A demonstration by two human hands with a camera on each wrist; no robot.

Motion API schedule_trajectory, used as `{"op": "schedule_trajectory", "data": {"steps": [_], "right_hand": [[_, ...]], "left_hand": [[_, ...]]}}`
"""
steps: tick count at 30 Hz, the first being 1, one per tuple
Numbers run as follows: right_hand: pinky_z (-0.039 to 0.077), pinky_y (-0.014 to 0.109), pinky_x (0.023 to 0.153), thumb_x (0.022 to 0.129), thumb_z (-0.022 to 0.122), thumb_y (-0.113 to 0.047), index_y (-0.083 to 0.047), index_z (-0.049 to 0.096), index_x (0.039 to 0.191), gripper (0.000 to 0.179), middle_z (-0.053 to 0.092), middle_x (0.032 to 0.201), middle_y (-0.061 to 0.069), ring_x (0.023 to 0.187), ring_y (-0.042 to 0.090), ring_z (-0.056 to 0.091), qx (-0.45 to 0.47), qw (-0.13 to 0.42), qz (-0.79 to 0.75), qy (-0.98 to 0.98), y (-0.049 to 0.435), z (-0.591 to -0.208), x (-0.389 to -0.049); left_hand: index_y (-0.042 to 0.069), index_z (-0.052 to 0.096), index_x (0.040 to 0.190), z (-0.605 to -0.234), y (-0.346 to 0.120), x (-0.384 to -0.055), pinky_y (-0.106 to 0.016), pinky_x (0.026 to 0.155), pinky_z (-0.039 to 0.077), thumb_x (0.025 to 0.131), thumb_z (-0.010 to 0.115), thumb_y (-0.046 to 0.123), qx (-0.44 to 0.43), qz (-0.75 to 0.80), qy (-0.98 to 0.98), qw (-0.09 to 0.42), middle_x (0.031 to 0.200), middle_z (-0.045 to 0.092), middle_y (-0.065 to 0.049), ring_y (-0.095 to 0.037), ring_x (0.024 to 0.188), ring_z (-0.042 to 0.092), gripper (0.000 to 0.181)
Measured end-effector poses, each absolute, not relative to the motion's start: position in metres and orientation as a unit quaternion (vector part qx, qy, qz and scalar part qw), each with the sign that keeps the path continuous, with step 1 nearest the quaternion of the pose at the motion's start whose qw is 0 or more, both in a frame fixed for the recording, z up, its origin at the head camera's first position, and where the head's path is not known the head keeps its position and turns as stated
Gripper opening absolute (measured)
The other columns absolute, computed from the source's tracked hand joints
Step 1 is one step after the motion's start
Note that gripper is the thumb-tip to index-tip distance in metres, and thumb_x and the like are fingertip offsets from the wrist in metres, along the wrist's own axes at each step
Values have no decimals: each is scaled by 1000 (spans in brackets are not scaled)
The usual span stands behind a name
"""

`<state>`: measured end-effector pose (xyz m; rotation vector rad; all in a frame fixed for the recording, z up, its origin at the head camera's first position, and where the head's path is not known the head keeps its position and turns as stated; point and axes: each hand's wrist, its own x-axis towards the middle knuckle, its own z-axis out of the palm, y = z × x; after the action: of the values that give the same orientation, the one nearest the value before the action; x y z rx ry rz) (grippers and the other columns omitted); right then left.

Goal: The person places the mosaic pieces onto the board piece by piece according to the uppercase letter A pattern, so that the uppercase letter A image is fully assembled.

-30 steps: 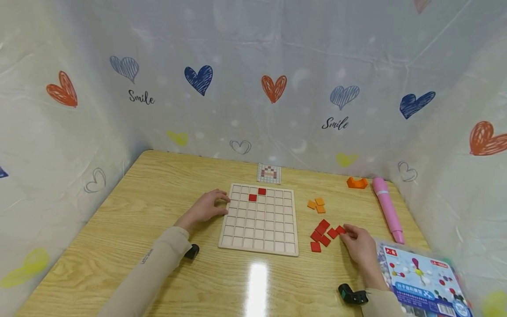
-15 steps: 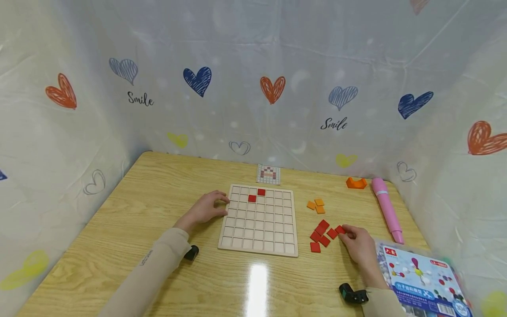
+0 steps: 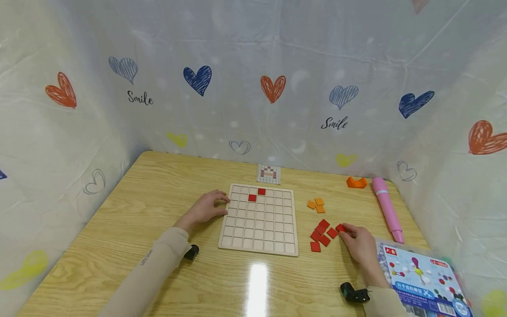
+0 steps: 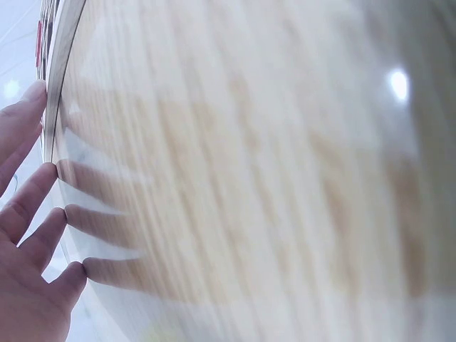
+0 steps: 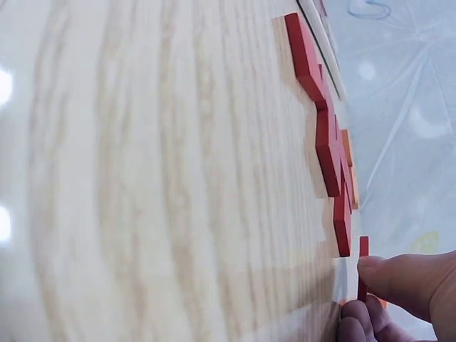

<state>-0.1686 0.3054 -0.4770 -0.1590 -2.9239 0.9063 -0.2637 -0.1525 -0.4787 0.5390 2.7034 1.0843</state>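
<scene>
A square wooden grid board (image 3: 259, 220) lies mid-table, with one red tile (image 3: 262, 192) in its top row and another (image 3: 252, 198) in the row below. My left hand (image 3: 206, 206) rests at the board's left edge, fingers relaxed and spread, fingertips meeting the table in the left wrist view. With thumb and fingers my right hand (image 3: 359, 244) pinches a red tile (image 5: 363, 285). In the right wrist view that tile stands on edge, slightly apart from the pile. Several loose red tiles (image 3: 320, 231) lie just left of this hand, right of the board.
Behind the board lies a small pattern card (image 3: 269, 174). Orange tiles (image 3: 320, 201) sit above the red ones. At right are an orange holder (image 3: 357, 182), a pink pen-shaped stick (image 3: 387, 209) and a boxed model set (image 3: 425, 277) beside my right forearm. A heart-printed curtain (image 3: 237, 119) surrounds the table.
The pinched red tile has tipped up slightly in the right hand's fingers. The left hand and the board have not visibly moved.
</scene>
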Motion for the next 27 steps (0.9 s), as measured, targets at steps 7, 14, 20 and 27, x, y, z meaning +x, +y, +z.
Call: {"op": "schedule_trajectory", "data": {"steps": [7,14,20,27], "right_hand": [[46,56,94,97,60,-15,4,58,132,40,55,126,32,115,46,54,-78,43,332,-939,301,-467,-169],[49,55,91,97,62,-16,1,61,130,38,57,122,28,111,43,59,-47,69,331,-940,292,-453,-175],[54,50,86,95,65,-18,0,62,129,38,58,123,26,107,40,63,-11,63,336,-940,278,-442,-185],[58,43,80,94,66,-15,0,63,129,38,56,119,24,104,37,66,23,51,358,-932,259,-433,-199]], "left_hand": [[5,66,121,-478,-153,-263,-53,116,23,89,73,15,179,365,909,91,144,47,-18,-41,140,32,33],[5,66,121,-480,-153,-265,-53,116,25,90,72,16,186,357,912,85,144,47,-18,-41,139,33,34],[4,66,121,-479,-154,-264,-53,116,25,89,73,15,182,362,910,87,144,47,-19,-41,139,33,34],[5,67,120,-482,-154,-265,-52,116,25,89,73,16,186,361,910,85,143,48,-18,-40,139,33,34]]}}
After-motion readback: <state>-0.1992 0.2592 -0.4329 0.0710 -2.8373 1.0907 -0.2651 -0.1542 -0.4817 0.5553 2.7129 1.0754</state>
